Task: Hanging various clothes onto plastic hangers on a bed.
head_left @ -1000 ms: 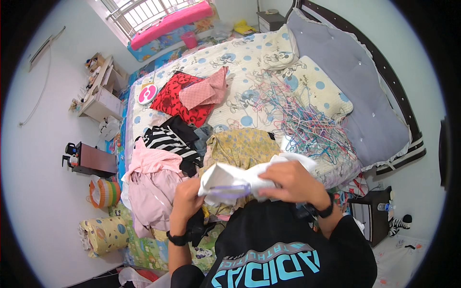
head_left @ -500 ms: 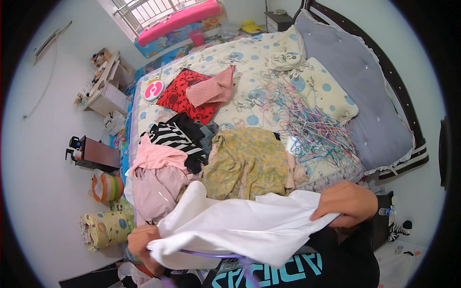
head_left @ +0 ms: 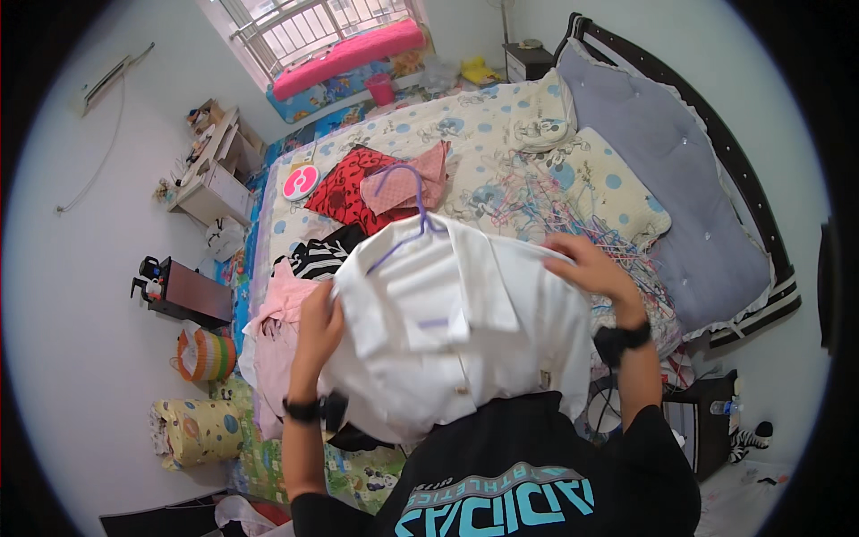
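A white collared shirt (head_left: 403,376) hangs spread in front of my chest, its collar and buttoned front facing up. Inside its neck sits a purple clothes hanger (head_left: 420,192); the hook sticks out past the collar, and most of the bar is hidden by cloth. My left hand (head_left: 318,324) is closed on the left shoulder of the shirt. At the opposite shoulder, my right hand (head_left: 589,267) pinches the fabric between thumb and fingers. Both wrists carry black bands.
On the bed lie a red-and-black cushion (head_left: 335,192), a pink dotted cloth (head_left: 407,190), a striped garment (head_left: 318,258), pink clothes (head_left: 279,309) and a tangle of coloured hangers (head_left: 573,210). A striped basket (head_left: 213,354) and a yellow roll (head_left: 197,433) stand at the left.
The shirt was bunched low and stretched between my hands, with the hanger under it. Now it is raised and opened out, collar forward, with the hanger's hook out at the neck.
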`<state>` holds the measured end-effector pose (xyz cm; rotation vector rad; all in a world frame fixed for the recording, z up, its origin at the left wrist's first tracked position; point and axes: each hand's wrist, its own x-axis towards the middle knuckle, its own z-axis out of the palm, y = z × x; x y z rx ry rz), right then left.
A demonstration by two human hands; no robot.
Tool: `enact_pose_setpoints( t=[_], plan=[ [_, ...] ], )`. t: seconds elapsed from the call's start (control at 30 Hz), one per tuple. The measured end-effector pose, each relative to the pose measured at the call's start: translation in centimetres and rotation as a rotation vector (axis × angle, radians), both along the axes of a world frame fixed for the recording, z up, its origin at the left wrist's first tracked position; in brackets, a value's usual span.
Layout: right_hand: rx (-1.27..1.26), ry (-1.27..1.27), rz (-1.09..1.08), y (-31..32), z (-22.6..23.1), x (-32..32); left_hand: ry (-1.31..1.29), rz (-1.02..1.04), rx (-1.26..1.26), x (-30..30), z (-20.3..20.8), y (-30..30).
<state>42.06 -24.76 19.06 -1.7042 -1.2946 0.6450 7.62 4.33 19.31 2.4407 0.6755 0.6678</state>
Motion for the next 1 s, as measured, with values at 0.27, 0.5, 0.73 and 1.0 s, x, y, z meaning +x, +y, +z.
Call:
enact_pose_setpoints(
  t=[0.27,0.5,0.73,1.0],
  plan=[
    [-0.091,-0.571,-0.648,5.3,-26.1,12.9,0.233,0.079,0.282,6.1,-20.6,10.0],
    [-0.403,0.129,-0.51,-12.5,-39.1,-2.6,0.528,0.475,0.29,-20.2,-29.0,2.6],
    [-1.152,0.408,-0.431,-36.0,-40.3,-16.3,0.361,0.656,0.01,-26.7,-27.4,1.3],
    [-0.798,0.306,-0.481,-27.5,-37.9,-16.7,0.648,0.87,-0.125,-20.8,-26.4,4.1]
  ],
)
